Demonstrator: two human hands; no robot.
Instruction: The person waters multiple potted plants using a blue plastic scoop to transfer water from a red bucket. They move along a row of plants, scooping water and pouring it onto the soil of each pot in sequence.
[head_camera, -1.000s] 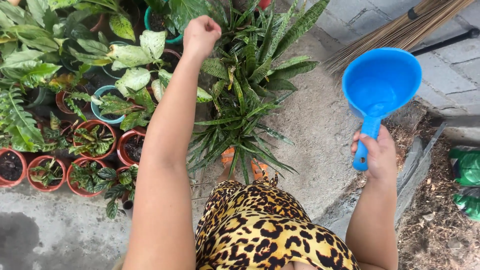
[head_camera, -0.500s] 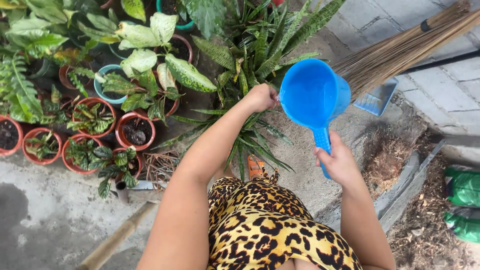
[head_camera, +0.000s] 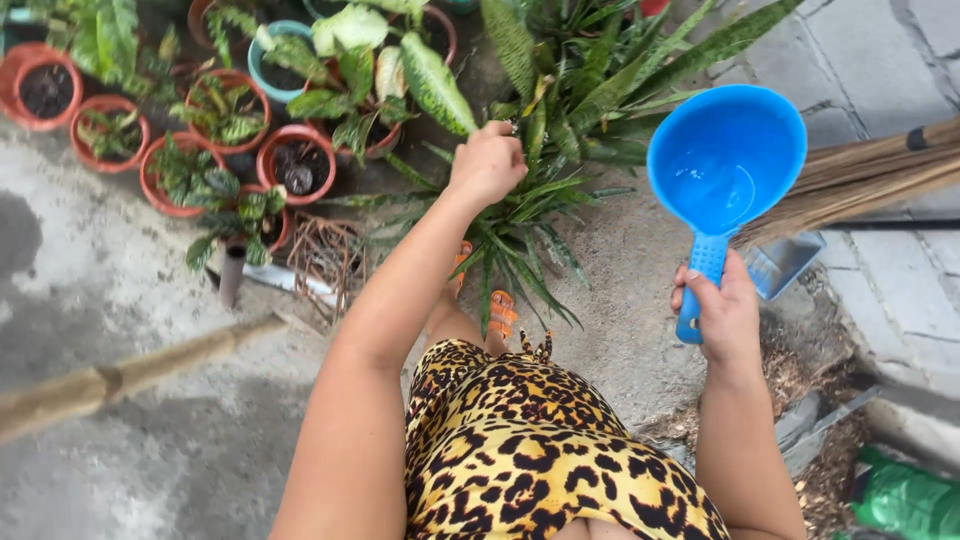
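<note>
Right hand (head_camera: 728, 312) gripped the handle of a blue water scoop (head_camera: 722, 170), bowl tilted up, a little water inside. Beyond it to the left, the left hand (head_camera: 487, 163) was clenched among the long leaves of a spiky green plant (head_camera: 540, 200). Red pots (head_camera: 296, 160) stood left of that plant; a broom (head_camera: 860, 180) lay to its right.

Green plastic bag (head_camera: 905, 495), bottom right corner.
</note>
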